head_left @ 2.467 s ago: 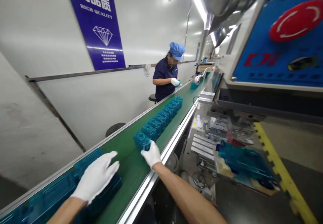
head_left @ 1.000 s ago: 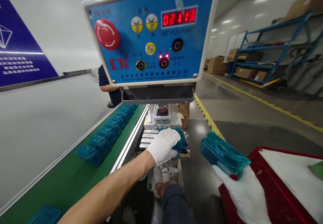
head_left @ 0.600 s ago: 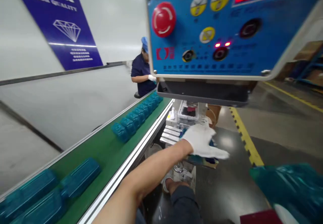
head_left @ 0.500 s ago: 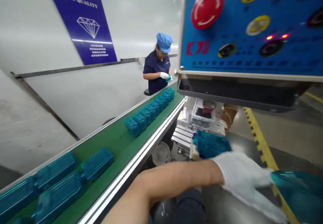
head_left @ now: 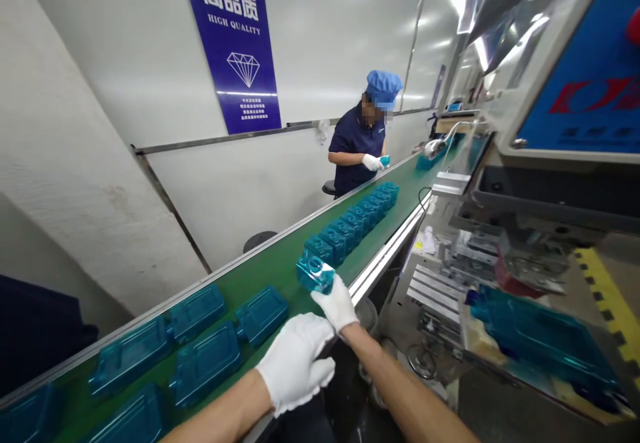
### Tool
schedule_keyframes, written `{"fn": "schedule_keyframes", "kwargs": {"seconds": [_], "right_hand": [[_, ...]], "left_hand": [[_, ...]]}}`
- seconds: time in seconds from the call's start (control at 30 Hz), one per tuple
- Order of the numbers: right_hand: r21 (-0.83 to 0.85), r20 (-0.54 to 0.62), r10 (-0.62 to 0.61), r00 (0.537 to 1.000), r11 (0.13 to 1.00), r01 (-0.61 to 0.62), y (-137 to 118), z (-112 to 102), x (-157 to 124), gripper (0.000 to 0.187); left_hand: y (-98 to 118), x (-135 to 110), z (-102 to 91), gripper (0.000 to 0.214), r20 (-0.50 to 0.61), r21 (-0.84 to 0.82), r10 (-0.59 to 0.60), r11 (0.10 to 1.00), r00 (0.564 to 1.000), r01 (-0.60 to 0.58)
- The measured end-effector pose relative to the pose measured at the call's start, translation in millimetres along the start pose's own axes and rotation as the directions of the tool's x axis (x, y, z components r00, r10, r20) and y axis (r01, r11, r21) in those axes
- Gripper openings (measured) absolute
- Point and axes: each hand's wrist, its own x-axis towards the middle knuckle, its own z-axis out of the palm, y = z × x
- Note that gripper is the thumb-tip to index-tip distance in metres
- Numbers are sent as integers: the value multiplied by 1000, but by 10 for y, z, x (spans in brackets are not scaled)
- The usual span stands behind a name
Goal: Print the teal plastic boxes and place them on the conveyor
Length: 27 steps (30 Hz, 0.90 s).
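My right hand (head_left: 336, 303), in a white glove, grips a teal plastic case (head_left: 314, 272) standing on its edge on the green conveyor belt (head_left: 273, 273), at the near end of a row of upright teal cases (head_left: 353, 220). My left hand (head_left: 296, 362), also gloved, hovers over the belt's near rail with its fingers curled and nothing in it. Several flat teal cases (head_left: 203, 346) lie on the belt just left of that hand.
To the right, a printing machine with a blue control panel (head_left: 583, 106) stands over a fixture holding another teal case (head_left: 537, 336). A co-worker in a blue cap (head_left: 361, 140) handles a part further along the belt. Yellow-black tape (head_left: 607, 296) marks the floor.
My view swung left from the machine to the belt. My right hand carried a teal case from the right side onto the belt. My left hand drew back from the machine's fixture.
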Motion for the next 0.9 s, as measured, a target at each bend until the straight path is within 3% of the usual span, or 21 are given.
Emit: {"fn": "schedule_keyframes", "kwargs": {"seconds": [0.1, 0.2, 0.27, 0.33, 0.43, 0.5, 0.6, 0.67, 0.7, 0.77, 0.8, 0.83, 0.87, 0.9], "right_hand": [[-75, -63, 64, 996, 995, -68, -50, 400, 359, 44], [-123, -100, 112, 989, 985, -124, -9, 551, 486, 53], [-135, -107, 118, 987, 982, -132, 16, 561, 472, 62], [-130, -111, 108, 988, 984, -123, 24, 515, 389, 72], [-77, -100, 78, 992, 993, -86, 4, 293, 119, 78], [-17, -48, 40, 998, 999, -41, -14, -14, -165, 69], [50, 1, -11, 1000, 999, 11, 18, -761, -709, 42], [-50, -123, -89, 988, 995, 83, 111, -1383, -1081, 30], [-199, -247, -198, 949, 968, 150, 177, -1692, -1242, 27], [-579, -390, -511, 766, 783, 228, 324, -2234, -1471, 28], [-746, -381, -642, 666, 638, 188, 393, -2447, -1523, 32], [-866, -327, -731, 598, 485, 120, 449, -2617, -1530, 36], [-939, -256, -777, 576, 342, 45, 489, -2747, -1493, 38], [-975, -186, -788, 588, 221, -12, 508, -2846, -1421, 39]], "left_hand": [[-462, -267, -126, 52, -61, 109, -265, 957, 962, 270], [-815, -361, -123, 70, -15, 207, -445, 875, 895, 439], [-964, -329, -114, 63, -2, 273, -475, 846, 880, 457], [-1045, -252, -142, 53, -11, 316, -442, 850, 897, 422], [-1078, -120, -268, 55, -25, 260, -467, 851, 884, 457], [-1090, -47, -381, 66, 17, 185, -562, 815, 827, 550], [-1180, 44, -540, 74, 142, 105, -629, 777, 764, 621], [-1295, 111, -638, 55, 202, 72, -618, 783, 760, 617], [-1351, 148, -692, 43, 214, 70, -609, 789, 764, 610], [-1399, 238, -820, 29, 209, 85, -585, 809, 784, 582], [-1365, 292, -895, 29, 200, 87, -573, 818, 795, 568], [-1280, 354, -974, 32, 192, 80, -558, 829, 807, 554], [-1140, 426, -1051, 37, 188, 67, -540, 840, 820, 538], [-948, 510, -1121, 42, 180, 49, -518, 854, 836, 518]]}}
